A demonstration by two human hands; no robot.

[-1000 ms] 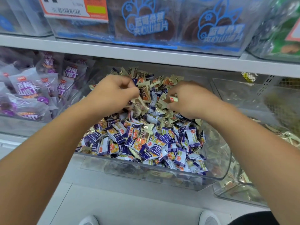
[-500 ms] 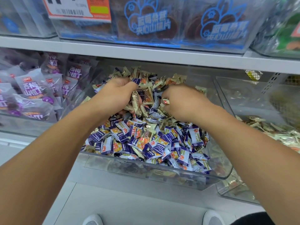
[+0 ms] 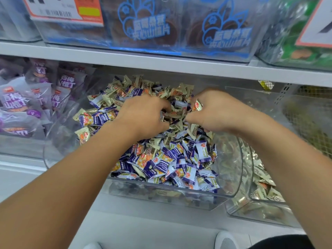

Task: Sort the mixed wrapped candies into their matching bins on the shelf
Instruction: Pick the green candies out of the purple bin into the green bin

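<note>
sorting barely begun, i judge: my left hand [image 3: 143, 115] and right hand [image 3: 215, 112] clutch beige candies [image 3: 177, 115] amid purple candies [image 3: 161, 164] in the middle bin [image 3: 231, 169].

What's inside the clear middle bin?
The middle bin holds mixed purple-and-white candies and gold candies. Both hands cover the pile's centre; lower layers are hidden.

Bright, even, cool light fills the scene, leaving only faint shadows under the upper shelf [image 3: 161, 67]. Pale glare streaks the walls of the clear bin [image 3: 231, 162] and the glossy candy wrappers [image 3: 161, 159]. The printed packets [image 3: 147, 29] and the price label [image 3: 59, 11] at the top are smeared soft, and the wide lens bends the shelf edges and stretches the forearms [image 3: 53, 194] near the frame's border.
</note>
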